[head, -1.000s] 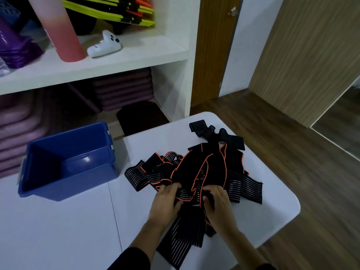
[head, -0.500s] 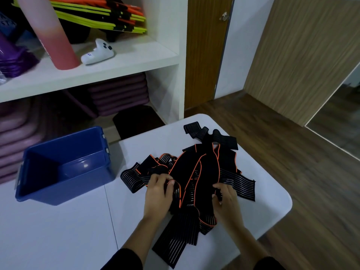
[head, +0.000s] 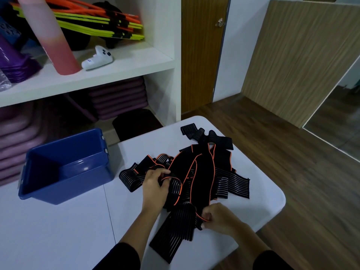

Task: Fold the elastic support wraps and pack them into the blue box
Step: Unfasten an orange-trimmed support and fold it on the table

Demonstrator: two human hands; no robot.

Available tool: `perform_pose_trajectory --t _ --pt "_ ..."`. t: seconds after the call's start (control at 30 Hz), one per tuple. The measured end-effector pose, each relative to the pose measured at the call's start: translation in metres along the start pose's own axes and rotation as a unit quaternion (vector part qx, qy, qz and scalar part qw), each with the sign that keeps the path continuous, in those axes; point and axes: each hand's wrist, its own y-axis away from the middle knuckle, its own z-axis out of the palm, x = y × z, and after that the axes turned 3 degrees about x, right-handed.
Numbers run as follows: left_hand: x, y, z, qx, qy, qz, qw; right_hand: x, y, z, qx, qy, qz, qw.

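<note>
A tangled pile of black elastic support wraps (head: 202, 172) with orange edging and grey stripes lies on the white table (head: 58, 230) near its right end. My left hand (head: 154, 184) grips a looped part of a wrap at the pile's left side. My right hand (head: 216, 217) pinches an orange-edged end of a wrap at the pile's near edge. One long wrap (head: 173, 228) trails toward me between my arms. The blue box (head: 64, 166) stands open at the table's left and looks empty.
A white shelf unit (head: 116, 71) behind the table holds a pink cylinder, a white game controller (head: 97, 58), purple items and orange-yellow bars. Purple mats fill the lower shelf. The table's rounded right edge drops to wood floor (head: 292, 172).
My hands have drawn apart. The left moved up and left with a looped wrap. The right pulled back toward me, holding an orange-edged end.
</note>
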Motion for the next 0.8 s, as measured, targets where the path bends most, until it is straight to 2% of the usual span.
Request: perform_pose_trajectory --t 0.13,0.2,0.33,0.53,0.63,0.8 --pt "0.008 0.0 -0.005 0.009 -0.001 0.016 1.0 -0.013 -0.001 -0.029 0.046 -0.152 0.033 0.987" --pt "0.017 -0.002 -0.01 0.019 0.005 0.026 0.999 -0.026 -0.002 -0.053 0.096 -0.231 0.029 0.968" --pt "0.043 -0.01 -0.024 0.045 0.016 0.062 0.997 -0.063 -0.001 -0.109 0.199 -0.32 0.015 0.926" --pt "0.09 -0.034 -0.052 0.087 0.066 0.098 0.989 -0.109 -0.005 -0.177 0.197 -0.447 -0.064 0.87" --pt "0.11 -0.048 -0.066 0.109 0.077 0.126 0.983 -0.126 -0.007 -0.203 0.213 -0.45 -0.092 0.863" --pt "0.139 -0.065 -0.092 0.139 0.087 0.158 0.974 -0.152 -0.011 -0.232 0.334 -0.421 -0.178 0.824"
